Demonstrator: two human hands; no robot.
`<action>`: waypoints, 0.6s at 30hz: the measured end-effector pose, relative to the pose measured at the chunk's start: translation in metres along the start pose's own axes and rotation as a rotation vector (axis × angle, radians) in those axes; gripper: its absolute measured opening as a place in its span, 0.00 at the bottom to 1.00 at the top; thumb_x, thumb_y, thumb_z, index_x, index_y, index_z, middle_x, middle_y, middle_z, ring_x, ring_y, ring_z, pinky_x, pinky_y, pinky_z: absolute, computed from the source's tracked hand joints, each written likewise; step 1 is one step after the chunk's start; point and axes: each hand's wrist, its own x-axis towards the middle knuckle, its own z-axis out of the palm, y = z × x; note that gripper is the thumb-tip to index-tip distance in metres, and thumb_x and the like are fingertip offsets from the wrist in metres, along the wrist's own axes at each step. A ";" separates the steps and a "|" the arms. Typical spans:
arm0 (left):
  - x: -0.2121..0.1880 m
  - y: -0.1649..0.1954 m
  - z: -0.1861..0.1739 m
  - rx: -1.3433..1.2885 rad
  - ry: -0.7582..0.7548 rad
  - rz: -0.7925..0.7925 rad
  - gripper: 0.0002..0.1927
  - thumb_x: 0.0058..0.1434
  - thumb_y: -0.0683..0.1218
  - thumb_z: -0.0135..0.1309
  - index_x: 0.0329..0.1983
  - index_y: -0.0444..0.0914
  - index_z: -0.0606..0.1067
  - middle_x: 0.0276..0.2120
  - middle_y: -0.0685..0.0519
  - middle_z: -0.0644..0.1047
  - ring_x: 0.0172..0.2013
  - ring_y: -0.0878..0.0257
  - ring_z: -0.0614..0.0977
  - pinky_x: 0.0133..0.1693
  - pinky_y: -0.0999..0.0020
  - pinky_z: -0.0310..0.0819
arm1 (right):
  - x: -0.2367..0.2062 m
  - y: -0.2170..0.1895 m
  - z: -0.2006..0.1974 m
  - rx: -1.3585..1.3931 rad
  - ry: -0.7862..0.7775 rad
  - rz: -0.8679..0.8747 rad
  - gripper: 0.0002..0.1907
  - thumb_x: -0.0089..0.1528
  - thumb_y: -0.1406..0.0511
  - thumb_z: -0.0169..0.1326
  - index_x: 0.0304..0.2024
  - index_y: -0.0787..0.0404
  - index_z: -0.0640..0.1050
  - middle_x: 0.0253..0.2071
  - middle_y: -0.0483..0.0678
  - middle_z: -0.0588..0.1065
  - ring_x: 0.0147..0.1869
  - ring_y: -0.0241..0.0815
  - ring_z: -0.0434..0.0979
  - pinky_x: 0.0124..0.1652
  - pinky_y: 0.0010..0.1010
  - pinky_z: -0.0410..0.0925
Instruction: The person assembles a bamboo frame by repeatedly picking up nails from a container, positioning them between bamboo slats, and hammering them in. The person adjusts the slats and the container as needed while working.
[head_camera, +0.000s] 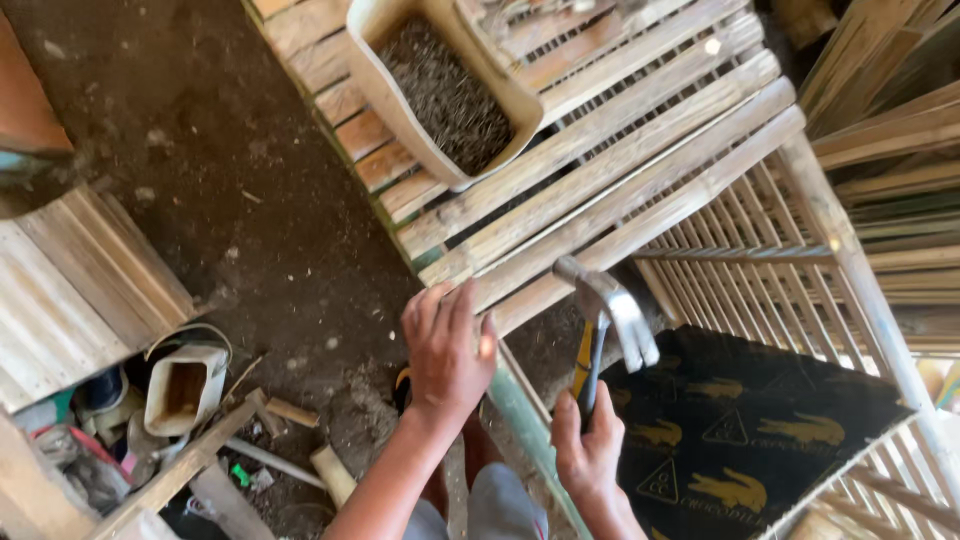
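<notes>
Right hand wraps tight around the hammer low on its handle, head raised and tipped toward the slats, poised just off the frame's near edge, claw end up. That low grip looks chosen for swing. Steel head is grey and shiny, handle dark with a yellow stripe. Left hand lies flat, fingers spread and holding nothing, pressed on the near end of a slat, most likely to steady the wood right beside the hammer. Further up the frame sits a pale tub of dark nails, parked within reach near the far corner. Under the frame lies a black sheet with yellow prints; dirt floor to the left
</notes>
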 end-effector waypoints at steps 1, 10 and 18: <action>0.021 0.012 0.007 -0.017 0.039 0.053 0.26 0.66 0.46 0.59 0.64 0.35 0.67 0.54 0.44 0.79 0.61 0.48 0.75 0.67 0.48 0.62 | 0.014 -0.010 0.002 0.098 0.015 0.068 0.11 0.67 0.61 0.51 0.34 0.61 0.71 0.17 0.42 0.68 0.18 0.30 0.64 0.18 0.25 0.59; 0.205 0.017 0.031 0.090 0.039 -0.037 0.17 0.75 0.49 0.49 0.34 0.36 0.81 0.28 0.49 0.81 0.26 0.58 0.80 0.38 0.59 0.73 | 0.151 -0.074 0.006 0.403 -0.199 0.217 0.16 0.68 0.57 0.50 0.33 0.60 0.66 0.18 0.39 0.63 0.14 0.29 0.60 0.12 0.25 0.56; 0.354 -0.018 0.063 0.148 0.054 0.090 0.08 0.66 0.34 0.49 0.37 0.32 0.80 0.25 0.47 0.78 0.23 0.62 0.77 0.33 0.64 0.77 | 0.181 -0.076 0.013 0.475 -0.303 0.178 0.17 0.69 0.57 0.50 0.33 0.61 0.65 0.18 0.40 0.63 0.14 0.28 0.60 0.12 0.24 0.57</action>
